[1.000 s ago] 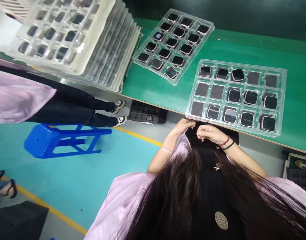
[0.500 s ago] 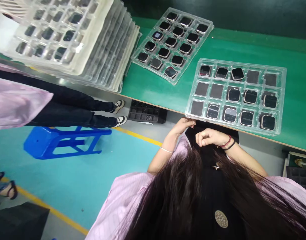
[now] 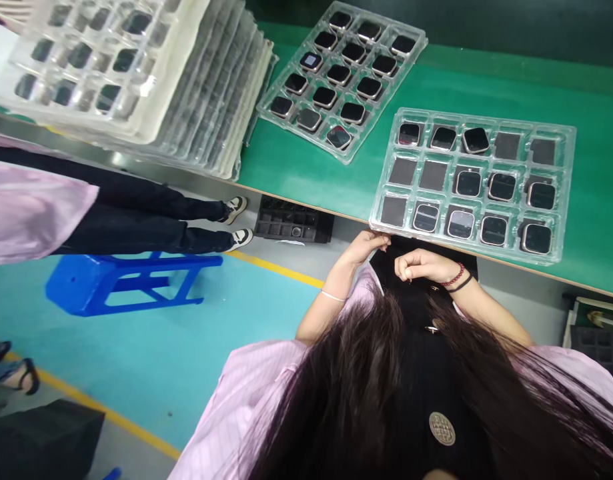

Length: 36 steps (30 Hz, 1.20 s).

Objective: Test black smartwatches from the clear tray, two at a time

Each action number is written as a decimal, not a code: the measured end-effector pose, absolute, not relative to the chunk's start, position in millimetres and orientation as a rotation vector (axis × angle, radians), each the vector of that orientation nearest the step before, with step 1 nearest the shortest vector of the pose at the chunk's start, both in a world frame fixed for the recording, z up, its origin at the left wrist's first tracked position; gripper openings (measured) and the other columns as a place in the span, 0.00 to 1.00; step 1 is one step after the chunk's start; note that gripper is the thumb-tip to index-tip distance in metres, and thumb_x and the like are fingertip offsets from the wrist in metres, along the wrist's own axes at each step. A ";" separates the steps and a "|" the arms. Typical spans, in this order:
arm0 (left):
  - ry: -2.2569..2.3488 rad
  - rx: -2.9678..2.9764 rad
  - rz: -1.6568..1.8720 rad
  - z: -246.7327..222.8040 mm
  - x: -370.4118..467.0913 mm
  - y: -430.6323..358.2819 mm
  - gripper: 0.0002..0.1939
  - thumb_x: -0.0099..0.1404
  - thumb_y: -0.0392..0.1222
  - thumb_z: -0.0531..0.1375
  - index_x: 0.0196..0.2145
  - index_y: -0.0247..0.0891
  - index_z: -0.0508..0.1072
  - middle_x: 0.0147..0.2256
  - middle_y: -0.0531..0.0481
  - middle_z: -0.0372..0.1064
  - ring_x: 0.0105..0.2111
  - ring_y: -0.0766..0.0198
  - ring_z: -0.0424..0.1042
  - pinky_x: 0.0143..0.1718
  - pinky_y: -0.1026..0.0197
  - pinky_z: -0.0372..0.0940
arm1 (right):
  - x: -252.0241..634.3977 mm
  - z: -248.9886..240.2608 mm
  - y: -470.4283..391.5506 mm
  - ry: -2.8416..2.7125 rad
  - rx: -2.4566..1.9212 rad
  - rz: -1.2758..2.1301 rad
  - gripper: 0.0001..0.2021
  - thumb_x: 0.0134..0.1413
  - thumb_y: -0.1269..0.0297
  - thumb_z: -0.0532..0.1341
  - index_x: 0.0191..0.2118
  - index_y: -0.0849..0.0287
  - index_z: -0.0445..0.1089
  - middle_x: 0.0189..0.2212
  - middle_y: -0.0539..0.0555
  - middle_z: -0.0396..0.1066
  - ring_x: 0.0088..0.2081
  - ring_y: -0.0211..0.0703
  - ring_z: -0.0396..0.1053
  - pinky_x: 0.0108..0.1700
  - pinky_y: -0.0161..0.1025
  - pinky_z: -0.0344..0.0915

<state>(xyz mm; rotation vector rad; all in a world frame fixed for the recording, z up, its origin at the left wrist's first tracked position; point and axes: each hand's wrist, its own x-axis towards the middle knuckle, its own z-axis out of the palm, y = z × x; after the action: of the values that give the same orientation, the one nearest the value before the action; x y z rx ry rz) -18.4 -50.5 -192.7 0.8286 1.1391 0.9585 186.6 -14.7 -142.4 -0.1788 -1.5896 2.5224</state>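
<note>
My left hand point(image 3: 367, 245) is at the front edge of the green table, just below the left corner of a clear tray point(image 3: 390, 230); its fingers are curled together, and what they hold, if anything, is hidden. To its right, my right hand point(image 3: 420, 265) is closed in a loose fist over my dark clothing, and nothing can be made out in it. Neither hand lies on the tray. Square watch faces point(image 3: 501, 187) fill several of its pockets, while others show only dark pads point(image 3: 433, 176).
A second clear tray point(image 3: 343, 157) of watches lies further back. Tall stacked trays point(image 3: 206, 107) stand at the left. Beyond the table edge are a blue stool point(image 3: 76, 283), a person's dark trouser legs point(image 3: 136, 230) and a black tray point(image 3: 286, 220) under the table.
The view has shifted slightly, so the trays and table sit a little higher in the picture. Both hands keep nearly the same pose.
</note>
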 end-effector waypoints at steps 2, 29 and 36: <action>1.129 0.826 0.967 -192.6 -18.1 -50.6 0.10 0.53 0.42 0.64 0.27 0.32 0.71 0.25 0.49 0.66 0.26 0.67 0.65 0.31 0.63 0.61 | 188.8 -141.2 -14.0 -1.595 -0.194 2.512 0.15 0.55 0.57 0.62 0.27 0.65 0.67 0.26 0.51 0.63 0.28 0.37 0.59 0.33 0.34 0.57; 1.108 0.778 1.012 -194.3 -18.6 -51.0 0.12 0.54 0.41 0.63 0.32 0.29 0.72 0.25 0.49 0.67 0.25 0.69 0.65 0.29 0.65 0.62 | 209.8 -153.1 -8.6 -1.621 -0.274 2.433 0.16 0.58 0.55 0.61 0.28 0.66 0.67 0.25 0.50 0.61 0.26 0.35 0.58 0.29 0.32 0.56; 1.105 0.771 1.012 -194.5 -17.1 -50.1 0.11 0.53 0.41 0.63 0.32 0.29 0.71 0.25 0.49 0.67 0.25 0.68 0.66 0.29 0.65 0.62 | 213.9 -146.0 -6.0 -1.688 0.034 2.486 0.20 0.60 0.50 0.58 0.37 0.68 0.72 0.31 0.56 0.66 0.27 0.35 0.61 0.28 0.32 0.59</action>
<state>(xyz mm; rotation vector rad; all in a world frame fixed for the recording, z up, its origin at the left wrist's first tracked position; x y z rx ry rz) -17.1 -50.1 -194.5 0.7710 1.1046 1.0115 213.9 -6.0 -146.0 0.0339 -1.6885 2.4859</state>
